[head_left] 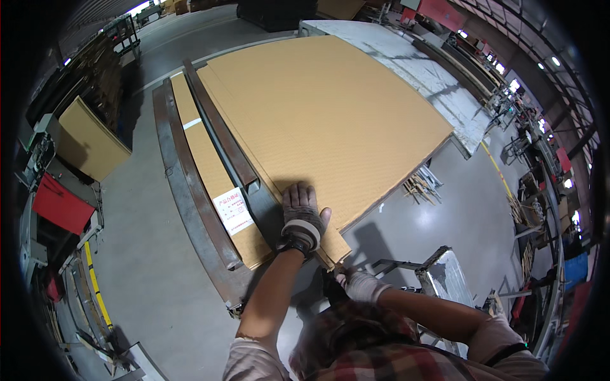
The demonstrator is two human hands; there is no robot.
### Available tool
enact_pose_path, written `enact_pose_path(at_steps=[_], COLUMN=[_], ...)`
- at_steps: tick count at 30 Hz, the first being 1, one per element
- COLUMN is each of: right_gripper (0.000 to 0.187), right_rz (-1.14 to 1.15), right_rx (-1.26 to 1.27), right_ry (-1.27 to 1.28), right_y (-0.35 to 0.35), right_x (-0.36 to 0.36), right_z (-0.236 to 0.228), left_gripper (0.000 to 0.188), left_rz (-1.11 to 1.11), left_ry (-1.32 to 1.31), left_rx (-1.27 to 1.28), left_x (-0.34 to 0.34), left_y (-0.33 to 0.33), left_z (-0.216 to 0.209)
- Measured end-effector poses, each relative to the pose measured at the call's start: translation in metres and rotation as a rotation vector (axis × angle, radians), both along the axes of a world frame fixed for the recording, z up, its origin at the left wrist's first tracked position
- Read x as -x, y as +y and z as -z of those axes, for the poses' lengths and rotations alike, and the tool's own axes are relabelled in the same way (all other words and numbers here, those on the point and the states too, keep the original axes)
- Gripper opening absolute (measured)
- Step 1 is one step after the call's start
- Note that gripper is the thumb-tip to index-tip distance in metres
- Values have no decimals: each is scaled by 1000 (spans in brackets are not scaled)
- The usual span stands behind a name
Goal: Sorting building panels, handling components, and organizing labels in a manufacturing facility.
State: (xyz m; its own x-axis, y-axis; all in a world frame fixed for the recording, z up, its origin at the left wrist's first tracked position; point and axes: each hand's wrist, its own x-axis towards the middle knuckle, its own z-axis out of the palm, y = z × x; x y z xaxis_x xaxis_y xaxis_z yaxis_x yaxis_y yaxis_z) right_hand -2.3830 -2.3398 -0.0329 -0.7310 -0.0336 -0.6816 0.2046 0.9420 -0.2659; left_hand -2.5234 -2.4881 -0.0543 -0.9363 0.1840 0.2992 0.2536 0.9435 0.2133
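Observation:
My left hand, in a fingerless glove, lies palm down near the near-left edge of a large brown corrugated cardboard sheet, fingers stretched out and thumb apart. My right hand, also gloved, is closed just below the narrow tab at the sheet's near corner. What its fingers hold is hidden; something dark shows beside them. Left of the sheet, a narrow cardboard strip with a white printed label lies between dark metal rails.
A whitish, stained platform adjoins the sheet at the far right. A worn metal stand is near my right forearm. Cardboard scraps lie on the floor under the right edge. At left are a leaning cardboard panel and a red panel.

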Motion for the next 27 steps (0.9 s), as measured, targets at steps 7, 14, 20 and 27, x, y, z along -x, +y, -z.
enact_pose_path(at_steps=[7, 14, 20, 27], right_gripper=[50, 43, 46, 41], right_rz=[-54, 94, 123, -197], right_rx=[175, 163, 526, 242], right_ry=[100, 72, 102, 65], right_y=[0, -7, 22, 36], right_x=[-23, -4, -33, -59], right_z=[-36, 13, 18, -27], left_gripper=[72, 70, 71, 71], left_rz=[-9, 12, -10, -17], left_ry=[-66, -103, -129, -126], left_rx=[57, 102, 97, 118], left_x=[2, 6, 8, 10], left_y=[-13, -2, 3, -6], left_z=[9, -3, -2, 7])
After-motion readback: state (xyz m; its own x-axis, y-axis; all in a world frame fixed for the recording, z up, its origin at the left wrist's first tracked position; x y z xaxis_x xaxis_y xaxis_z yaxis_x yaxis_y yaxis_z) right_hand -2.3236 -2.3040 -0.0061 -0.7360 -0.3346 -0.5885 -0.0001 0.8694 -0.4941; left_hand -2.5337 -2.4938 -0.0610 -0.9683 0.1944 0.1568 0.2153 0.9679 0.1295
